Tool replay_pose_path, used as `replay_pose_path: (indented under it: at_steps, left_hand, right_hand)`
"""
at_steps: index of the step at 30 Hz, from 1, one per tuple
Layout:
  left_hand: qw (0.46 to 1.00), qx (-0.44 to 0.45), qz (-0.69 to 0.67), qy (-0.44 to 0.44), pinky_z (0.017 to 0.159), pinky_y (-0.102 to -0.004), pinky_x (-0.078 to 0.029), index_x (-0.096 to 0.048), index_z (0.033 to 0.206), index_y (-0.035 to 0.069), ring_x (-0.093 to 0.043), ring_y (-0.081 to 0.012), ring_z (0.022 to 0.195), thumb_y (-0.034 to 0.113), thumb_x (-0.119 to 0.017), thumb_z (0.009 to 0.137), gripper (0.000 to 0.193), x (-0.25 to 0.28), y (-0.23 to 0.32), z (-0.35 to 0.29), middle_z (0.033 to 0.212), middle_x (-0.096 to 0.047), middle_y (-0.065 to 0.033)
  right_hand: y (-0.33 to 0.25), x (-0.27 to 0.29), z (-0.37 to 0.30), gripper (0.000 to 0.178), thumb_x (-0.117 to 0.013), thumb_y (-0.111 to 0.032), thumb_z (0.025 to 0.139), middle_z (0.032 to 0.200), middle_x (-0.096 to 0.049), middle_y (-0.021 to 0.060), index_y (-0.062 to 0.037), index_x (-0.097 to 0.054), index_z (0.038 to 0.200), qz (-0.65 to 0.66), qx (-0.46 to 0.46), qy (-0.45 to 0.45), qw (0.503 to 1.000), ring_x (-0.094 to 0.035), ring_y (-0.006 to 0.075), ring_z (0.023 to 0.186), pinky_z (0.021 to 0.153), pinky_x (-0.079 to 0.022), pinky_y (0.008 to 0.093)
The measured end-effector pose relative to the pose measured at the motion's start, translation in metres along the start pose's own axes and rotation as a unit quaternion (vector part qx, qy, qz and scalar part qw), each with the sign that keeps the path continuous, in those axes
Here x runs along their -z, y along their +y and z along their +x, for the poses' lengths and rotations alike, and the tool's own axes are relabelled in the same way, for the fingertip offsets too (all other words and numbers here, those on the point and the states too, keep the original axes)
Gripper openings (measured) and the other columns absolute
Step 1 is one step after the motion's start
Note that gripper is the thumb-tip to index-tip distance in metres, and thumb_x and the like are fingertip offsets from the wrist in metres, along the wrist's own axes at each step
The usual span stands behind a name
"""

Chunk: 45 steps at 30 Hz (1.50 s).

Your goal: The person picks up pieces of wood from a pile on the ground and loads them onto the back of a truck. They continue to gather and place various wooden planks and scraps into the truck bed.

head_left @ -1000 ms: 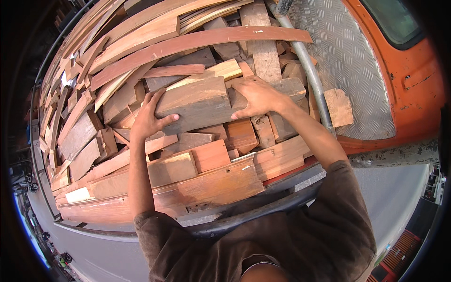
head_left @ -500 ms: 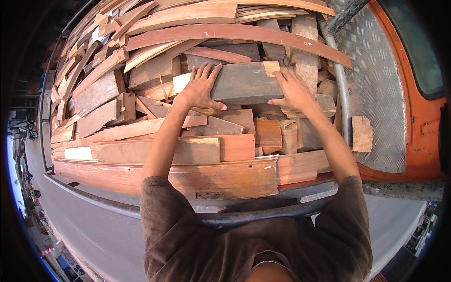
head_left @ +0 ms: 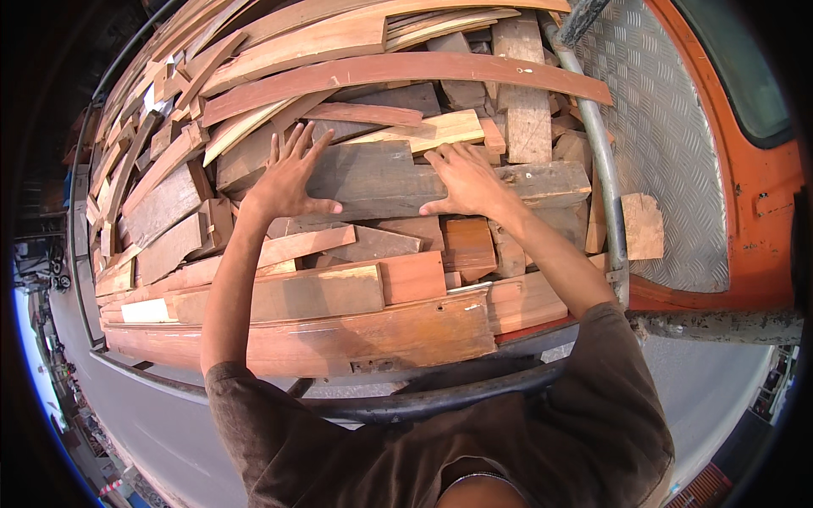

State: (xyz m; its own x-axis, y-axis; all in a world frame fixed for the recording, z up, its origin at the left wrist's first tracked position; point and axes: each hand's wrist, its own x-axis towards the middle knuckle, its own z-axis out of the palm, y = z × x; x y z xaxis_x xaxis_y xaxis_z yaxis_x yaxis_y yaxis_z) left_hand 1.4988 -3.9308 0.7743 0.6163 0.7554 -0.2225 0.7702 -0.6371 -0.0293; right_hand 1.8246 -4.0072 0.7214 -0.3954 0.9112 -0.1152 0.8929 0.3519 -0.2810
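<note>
A thick grey weathered wood block point(head_left: 364, 173) lies on the heap of scrap lumber, between my two hands. At its left end, my left hand point(head_left: 292, 182) is open, fingers spread and thumb stretched along the near side. My right hand point(head_left: 467, 179) rests at the block's right end, fingers stretched over the wood and thumb apart. Right of that hand, a grey-brown beam point(head_left: 546, 184) with a pale patch lies partly hidden by it. Just beyond the block are a pale yellow board point(head_left: 432, 129) and a short reddish strip point(head_left: 364, 113).
A long reddish plank point(head_left: 406, 74) crosses the heap farther away. Broad boards point(head_left: 406, 330) line the near side, above a dark metal rail point(head_left: 423, 406). At right stand a grey pipe point(head_left: 600, 152), a patterned metal plate point(head_left: 669, 144), a loose wood piece point(head_left: 642, 227) and an orange vehicle body point(head_left: 766, 237).
The grey block has shifted left over the heap, with both hands moving left too. The pale yellow board and more of the beam at right now show. The view has shifted slightly.
</note>
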Motion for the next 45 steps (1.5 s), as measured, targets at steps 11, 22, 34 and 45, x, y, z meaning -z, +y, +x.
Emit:
replay_pose_path:
  at_steps: [11, 22, 34, 45]
  left_hand:
    - [0.990, -0.057, -0.032, -0.122, 0.122, -0.0603, -0.012, -0.019, 0.159, 0.011, -0.019, -0.0451, 0.149, 0.077, -0.081, 0.051, 0.141, -0.020, 0.037, 0.046, 0.157, -0.027, -0.0299]
    - [0.990, -0.083, -0.117, 0.007, 0.116, -0.0638, -0.021, -0.022, 0.154, 0.015, -0.037, -0.0446, 0.138, 0.033, -0.090, 0.050, 0.126, 0.015, 0.071, 0.032, 0.146, -0.041, -0.0247]
    - [0.957, -0.122, -0.040, 0.260, 0.113, -0.0602, -0.022, -0.029, 0.148, 0.014, -0.033, -0.0471, 0.134, 0.043, -0.093, 0.056, 0.116, 0.015, 0.198, 0.079, 0.144, -0.036, -0.0222]
    - [0.982, -0.158, -0.091, 0.053, 0.105, -0.0533, -0.042, -0.042, 0.146, 0.002, -0.048, -0.0424, 0.127, 0.066, -0.084, 0.061, 0.114, -0.025, 0.205, 0.153, 0.140, -0.048, -0.0218]
  right_hand:
    - [0.136, 0.038, -0.085, 0.114, -0.088, -0.054, 0.058, 0.142, -0.049, 0.0266, 0.0047, -0.041, 0.144, -0.074, -0.113, -0.199, 0.971, -0.047, 0.0392, 0.133, 0.114, -0.037, 0.0469]
    - [0.155, 0.102, -0.099, 0.105, -0.088, -0.058, 0.061, 0.126, -0.061, 0.0276, 0.0073, -0.051, 0.134, 0.111, -0.212, 0.159, 0.958, -0.060, 0.0386, 0.119, 0.101, -0.049, 0.0453]
    - [0.142, 0.162, -0.115, 0.107, -0.088, -0.062, 0.058, 0.126, -0.062, 0.0276, 0.0059, -0.055, 0.134, 0.071, -0.211, 0.354, 0.908, -0.058, 0.0401, 0.123, 0.105, -0.047, 0.0475]
    - [0.158, 0.141, -0.108, 0.104, -0.089, -0.063, 0.055, 0.117, -0.067, 0.0258, 0.0040, -0.059, 0.128, 0.053, -0.194, 0.361, 0.911, -0.066, 0.0377, 0.111, 0.099, -0.051, 0.0464]
